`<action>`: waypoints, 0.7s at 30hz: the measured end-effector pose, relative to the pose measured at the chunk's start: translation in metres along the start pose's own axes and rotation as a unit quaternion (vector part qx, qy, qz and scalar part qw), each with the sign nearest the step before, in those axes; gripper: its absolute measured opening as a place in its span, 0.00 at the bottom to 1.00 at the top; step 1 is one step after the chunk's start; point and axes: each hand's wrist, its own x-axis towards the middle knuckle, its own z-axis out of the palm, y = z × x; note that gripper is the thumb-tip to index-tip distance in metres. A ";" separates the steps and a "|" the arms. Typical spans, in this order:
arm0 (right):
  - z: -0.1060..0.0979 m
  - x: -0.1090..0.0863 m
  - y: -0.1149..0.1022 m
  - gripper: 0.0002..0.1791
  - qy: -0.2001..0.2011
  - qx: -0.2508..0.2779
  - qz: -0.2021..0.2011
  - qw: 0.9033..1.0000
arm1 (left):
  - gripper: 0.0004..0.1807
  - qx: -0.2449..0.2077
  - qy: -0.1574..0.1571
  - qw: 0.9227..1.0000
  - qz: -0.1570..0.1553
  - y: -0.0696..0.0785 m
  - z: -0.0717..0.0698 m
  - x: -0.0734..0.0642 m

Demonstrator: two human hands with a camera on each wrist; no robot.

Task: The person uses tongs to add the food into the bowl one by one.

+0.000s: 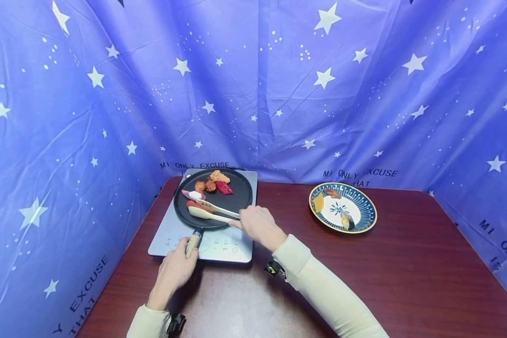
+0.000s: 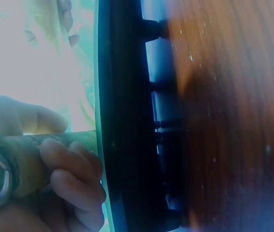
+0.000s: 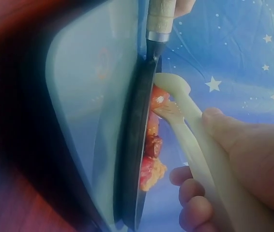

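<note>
My left hand (image 1: 177,265) grips the light wooden handle (image 1: 192,245) of a black frying pan (image 1: 236,204), fingers wrapped round it in the left wrist view. My right hand (image 1: 259,226) holds cream-coloured tongs (image 1: 200,213), reaching in from the pan's right side. In the right wrist view, the tong tips straddle a shiny red sausage-like piece (image 3: 159,98) near the handle side of the pan. Also in the pan are a purple-and-white piece (image 1: 193,195), small brown pieces (image 1: 210,186), a dark red piece (image 1: 224,188) and a golden fried piece (image 1: 219,176).
Under the pan stands a silver induction cooker (image 1: 169,241) with touch controls at its front. A blue-and-white patterned plate (image 1: 365,202) at the right holds a yellow piece (image 1: 318,203), a reddish-brown piece (image 1: 332,193) and a dark shell-like piece (image 1: 348,221). Starry blue curtains (image 1: 279,94) surround the dark red table (image 1: 388,272).
</note>
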 end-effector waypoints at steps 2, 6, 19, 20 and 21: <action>0.001 0.001 0.000 0.27 0.004 0.000 -0.002 1.000 | 0.22 0.001 -0.001 1.000 0.000 0.000 0.000 0.001; 0.002 0.002 -0.001 0.27 0.003 0.001 -0.001 1.000 | 0.22 0.001 -0.004 1.000 -0.002 0.000 0.000 0.001; 0.002 0.008 -0.007 0.28 -0.006 -0.001 0.001 1.000 | 0.22 -0.002 -0.004 1.000 -0.001 -0.001 0.001 0.002; 0.003 0.009 -0.007 0.28 -0.007 -0.002 0.001 1.000 | 0.22 -0.002 -0.005 1.000 -0.002 -0.001 0.001 0.002; 0.003 0.009 -0.008 0.28 -0.008 -0.002 0.002 1.000 | 0.22 -0.002 -0.005 1.000 -0.003 -0.001 0.001 0.002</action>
